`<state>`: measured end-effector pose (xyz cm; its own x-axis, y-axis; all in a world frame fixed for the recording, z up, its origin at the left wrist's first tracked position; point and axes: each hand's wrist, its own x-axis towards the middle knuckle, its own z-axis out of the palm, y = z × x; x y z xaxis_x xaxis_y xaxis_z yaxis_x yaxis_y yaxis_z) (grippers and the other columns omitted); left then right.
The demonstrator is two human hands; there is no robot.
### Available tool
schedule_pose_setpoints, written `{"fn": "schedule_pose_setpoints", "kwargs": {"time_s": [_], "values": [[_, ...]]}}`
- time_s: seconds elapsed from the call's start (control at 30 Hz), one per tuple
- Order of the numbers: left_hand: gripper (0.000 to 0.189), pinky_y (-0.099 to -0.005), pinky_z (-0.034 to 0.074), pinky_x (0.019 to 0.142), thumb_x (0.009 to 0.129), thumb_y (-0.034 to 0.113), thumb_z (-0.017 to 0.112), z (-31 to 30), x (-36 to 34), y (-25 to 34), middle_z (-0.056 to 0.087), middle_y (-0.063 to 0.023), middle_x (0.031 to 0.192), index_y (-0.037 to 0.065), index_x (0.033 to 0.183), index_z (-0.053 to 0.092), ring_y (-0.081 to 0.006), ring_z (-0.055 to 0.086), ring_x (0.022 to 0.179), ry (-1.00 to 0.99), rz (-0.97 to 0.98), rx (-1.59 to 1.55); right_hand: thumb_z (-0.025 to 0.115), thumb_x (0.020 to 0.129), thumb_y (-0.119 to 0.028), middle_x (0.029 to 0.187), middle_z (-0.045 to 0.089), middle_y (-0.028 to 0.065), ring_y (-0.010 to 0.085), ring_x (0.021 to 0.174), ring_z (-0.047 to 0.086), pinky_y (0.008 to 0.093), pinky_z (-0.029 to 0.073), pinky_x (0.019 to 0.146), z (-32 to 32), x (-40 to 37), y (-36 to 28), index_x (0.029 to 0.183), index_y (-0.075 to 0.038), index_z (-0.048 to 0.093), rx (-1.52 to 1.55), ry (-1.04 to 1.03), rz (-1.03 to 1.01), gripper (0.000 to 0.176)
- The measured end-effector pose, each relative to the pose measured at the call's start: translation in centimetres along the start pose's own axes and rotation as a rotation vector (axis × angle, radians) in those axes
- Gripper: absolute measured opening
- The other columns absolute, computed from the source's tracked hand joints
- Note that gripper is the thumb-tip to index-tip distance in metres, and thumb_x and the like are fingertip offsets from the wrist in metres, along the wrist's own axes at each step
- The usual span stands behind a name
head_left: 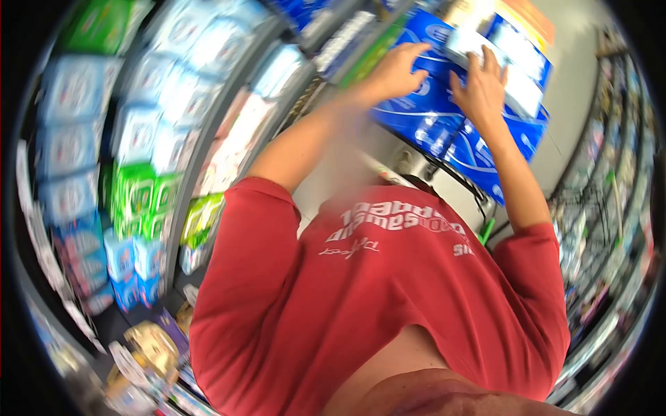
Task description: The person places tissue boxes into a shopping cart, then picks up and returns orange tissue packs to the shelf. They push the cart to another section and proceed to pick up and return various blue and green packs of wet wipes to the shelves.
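Note:
My left hand (397,71) reaches over a big blue package (424,107) with white print, its thumb and fingers apart and nothing between them. To its right, my right hand (481,89) lies palm down with spread fingers. Its fingertips overlap a white pack (466,44) on top of the blue packaging. More white packs (524,94) are just right of those fingers. Another blue package (461,154) extends below my right hand, and the stack rests on a cart with a dark frame (444,168).
Shelves of light blue packs (69,149) and green packs (135,197) line the left side. Curved shelving (590,180) with many small goods runs along the right, beyond a pale floor (569,83). Something orange (531,19) stands behind the stack.

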<state>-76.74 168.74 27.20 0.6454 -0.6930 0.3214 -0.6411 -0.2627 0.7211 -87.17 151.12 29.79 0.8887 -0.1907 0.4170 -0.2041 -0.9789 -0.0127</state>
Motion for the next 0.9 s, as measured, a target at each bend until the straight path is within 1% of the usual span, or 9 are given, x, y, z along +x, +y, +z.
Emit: {"fn": "schedule_pose_setpoints", "kwargs": {"time_s": [0.1, 0.2, 0.33, 0.5, 0.63, 0.7, 0.73, 0.8, 0.9], "values": [[0.037, -0.0405, 0.046, 0.097, 0.08, 0.015, 0.069, -5.7, -4.2, -1.1, 0.063, -0.0148, 0.118, 0.006, 0.116, 0.064, -0.0336, 0.059, 0.111, 0.09, 0.051, 0.085, 0.07, 0.083, -0.028, 0.13, 0.054, 0.0212, 0.0396, 0.125, 0.048, 0.0581, 0.033, 0.106, -0.3, 1.2, -3.1, 0.117, -0.004, 0.061, 0.177, 0.014, -0.167, 0.042], [0.031, -0.0413, 0.046, 0.098, 0.082, 0.015, 0.067, -12.6, -9.1, -1.1, 0.063, -0.0126, 0.118, 0.006, 0.112, 0.066, -0.0321, 0.058, 0.113, 0.165, -0.035, 0.301, 0.069, 0.083, -0.022, 0.124, 0.058, 0.0204, 0.0388, 0.126, 0.047, 0.0564, 0.035, 0.105, 0.2, 3.1, -7.0, 0.114, -0.003, 0.063, 0.287, 0.004, -0.356, 0.037], [0.025, -0.04, 0.048, 0.095, 0.083, 0.012, 0.067, -22.1, -14.8, 0.2, 0.066, -0.0112, 0.114, 0.006, 0.107, 0.068, -0.0303, 0.059, 0.11, 0.384, 0.029, 0.603, 0.071, 0.081, -0.016, 0.12, 0.06, 0.0211, 0.0396, 0.122, 0.049, 0.0474, 0.04, 0.102, -1.9, 5.8, -14.8, 0.11, 0.0, 0.063, 0.518, -0.023, -0.654, 0.034], [0.033, -0.043, 0.045, 0.097, 0.075, 0.014, 0.073, -32.3, -21.6, 1.6, 0.065, -0.0128, 0.112, 0.006, 0.107, 0.067, -0.0321, 0.059, 0.107, 0.557, -0.035, 0.964, 0.071, 0.079, -0.014, 0.12, 0.059, 0.0194, 0.0384, 0.121, 0.05, 0.0455, 0.042, 0.101, -4.8, 7.8, -26.4, 0.109, 0.001, 0.061, 0.693, 0.092, -0.939, 0.035], [0.038, -0.0469, 0.043, 0.091, 0.071, 0.008, 0.07, -36.9, -25.0, 4.0, 0.057, -0.0201, 0.106, -0.001, 0.107, 0.059, -0.0373, 0.055, 0.101, 0.643, -0.122, 1.235, 0.069, 0.078, -0.011, 0.11, 0.061, 0.0164, 0.0363, 0.114, 0.054, 0.0482, 0.043, 0.098, -7.6, 10.0, -35.6, 0.108, -0.001, 0.059, 0.837, 0.183, -1.105, 0.033], [0.037, -0.0464, 0.043, 0.094, 0.073, 0.011, 0.069, -38.8, -26.3, 4.5, 0.062, -0.02, 0.104, -0.001, 0.107, 0.064, -0.0358, 0.056, 0.105, 0.624, -0.206, 1.269, 0.065, 0.072, -0.007, 0.119, 0.052, 0.0253, 0.0413, 0.113, 0.049, 0.0442, 0.042, 0.1, -9.8, 11.3, -39.7, 0.121, 0.006, 0.05, 0.844, 0.209, -1.173, 0.053], [0.037, -0.0464, 0.043, 0.094, 0.073, 0.011, 0.069, -39.3, -26.7, 4.9, 0.062, -0.02, 0.104, -0.001, 0.107, 0.064, -0.0358, 0.056, 0.105, 0.629, -0.221, 1.278, 0.065, 0.072, -0.007, 0.119, 0.052, 0.0253, 0.0413, 0.113, 0.049, 0.0442, 0.042, 0.1, -9.7, 12.1, -41.8, 0.121, 0.006, 0.05, 0.853, 0.207, -1.187, 0.053], [0.039, -0.0477, 0.041, 0.098, 0.073, 0.015, 0.069, -39.8, -26.8, 5.2, 0.063, -0.018, 0.103, 0.0, 0.109, 0.063, -0.0352, 0.057, 0.105, 0.491, -0.582, 1.284, 0.068, 0.071, -0.013, 0.12, 0.052, 0.0236, 0.039, 0.116, 0.049, 0.0453, 0.04, 0.102, -9.3, 13.3, -45.1, 0.125, 0.007, 0.049, 0.722, 0.318, -1.275, 0.061], [0.038, -0.0524, 0.037, 0.1, 0.073, 0.017, 0.07, -39.7, -27.4, 4.3, 0.063, -0.0174, 0.099, 0.002, 0.106, 0.063, -0.0349, 0.057, 0.103, 0.457, -0.568, 1.337, 0.066, 0.072, -0.013, 0.121, 0.052, 0.0226, 0.0372, 0.118, 0.047, 0.0477, 0.038, 0.104, -9.8, 12.8, -47.4, 0.125, 0.009, 0.049, 0.6, 0.241, -1.256, 0.059]]}}
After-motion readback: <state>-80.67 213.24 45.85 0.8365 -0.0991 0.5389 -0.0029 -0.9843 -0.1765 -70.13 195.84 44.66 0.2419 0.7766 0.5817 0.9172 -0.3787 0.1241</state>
